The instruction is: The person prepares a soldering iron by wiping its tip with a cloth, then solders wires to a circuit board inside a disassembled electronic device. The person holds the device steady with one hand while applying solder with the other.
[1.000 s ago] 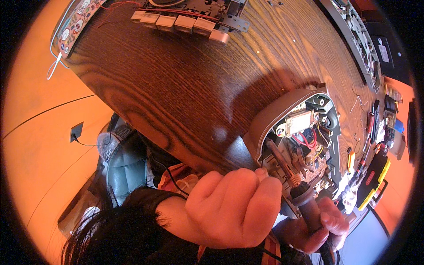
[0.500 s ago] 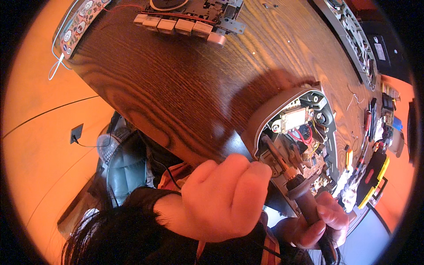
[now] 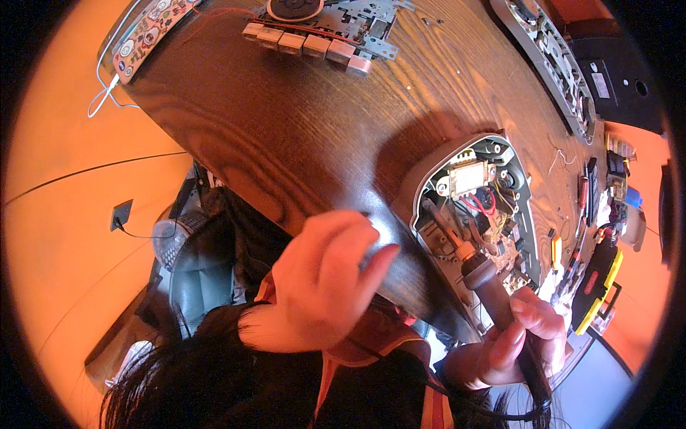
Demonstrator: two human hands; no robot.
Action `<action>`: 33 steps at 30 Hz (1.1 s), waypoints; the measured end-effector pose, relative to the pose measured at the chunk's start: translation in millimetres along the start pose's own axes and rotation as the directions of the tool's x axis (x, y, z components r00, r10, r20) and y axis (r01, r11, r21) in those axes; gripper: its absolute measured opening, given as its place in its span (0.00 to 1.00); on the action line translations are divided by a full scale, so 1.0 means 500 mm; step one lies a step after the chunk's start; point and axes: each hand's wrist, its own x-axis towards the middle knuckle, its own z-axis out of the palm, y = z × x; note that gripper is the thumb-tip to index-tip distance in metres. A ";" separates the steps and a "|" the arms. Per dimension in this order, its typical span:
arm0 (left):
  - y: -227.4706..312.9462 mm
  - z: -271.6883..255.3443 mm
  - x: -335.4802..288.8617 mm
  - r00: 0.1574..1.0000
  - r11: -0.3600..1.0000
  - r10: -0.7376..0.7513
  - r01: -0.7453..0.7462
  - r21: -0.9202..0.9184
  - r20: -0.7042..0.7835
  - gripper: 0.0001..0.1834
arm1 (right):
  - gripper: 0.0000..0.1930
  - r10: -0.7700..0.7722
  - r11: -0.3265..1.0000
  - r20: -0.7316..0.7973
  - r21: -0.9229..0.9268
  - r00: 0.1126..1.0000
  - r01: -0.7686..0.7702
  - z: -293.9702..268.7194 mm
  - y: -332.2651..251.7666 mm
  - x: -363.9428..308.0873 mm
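In my right hand (image 3: 525, 339) is a soldering iron (image 3: 489, 286) with a thick dark handle and a cord running down from it; the fingers are closed round the handle. Its metal shaft points up and to the left, over the opened grey plastic housing (image 3: 421, 182). Inside that housing are a circuit board, a pale rectangular part (image 3: 468, 177) and red wires (image 3: 482, 204). Whether the tip touches anything cannot be made out. My left hand (image 3: 321, 275) hovers left of the housing, near the table edge, loosely curled with the thumb apart and nothing in it.
On the wooden table (image 3: 300, 121) lies a cassette mechanism (image 3: 336, 43) with a row of keys. A sticker-covered device (image 3: 146, 39) with a white cable is at far left. Another housing half (image 3: 550, 64), a screwdriver (image 3: 584, 191) and a black-and-yellow toolbox (image 3: 600, 286) are on the right.
My left hand has moved left and down, and its fingers have loosened from a fist. The soldering iron remains in my right hand over the housing, and the view has shifted slightly.
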 end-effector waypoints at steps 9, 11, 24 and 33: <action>-0.046 0.009 -0.005 0.990 0.985 0.035 -0.011 -0.172 0.134 0.31 | 0.10 -0.012 1.000 -0.092 0.008 0.996 0.013 0.010 -0.002 0.003; -0.048 0.020 -0.002 0.979 0.958 -0.004 0.062 -0.279 0.206 0.33 | 0.10 -0.024 1.000 -0.147 -0.004 0.989 0.024 0.015 -0.002 0.008; -0.044 0.013 -0.018 0.999 0.962 -0.018 0.028 -0.270 0.037 0.19 | 0.07 0.021 0.988 -0.135 -0.146 0.991 -0.041 0.022 -0.035 0.051; -0.035 -0.034 -0.059 0.997 0.986 0.018 -0.031 -0.167 -0.078 0.17 | 0.03 0.074 0.981 -0.178 0.188 0.981 -0.040 0.058 -0.028 0.078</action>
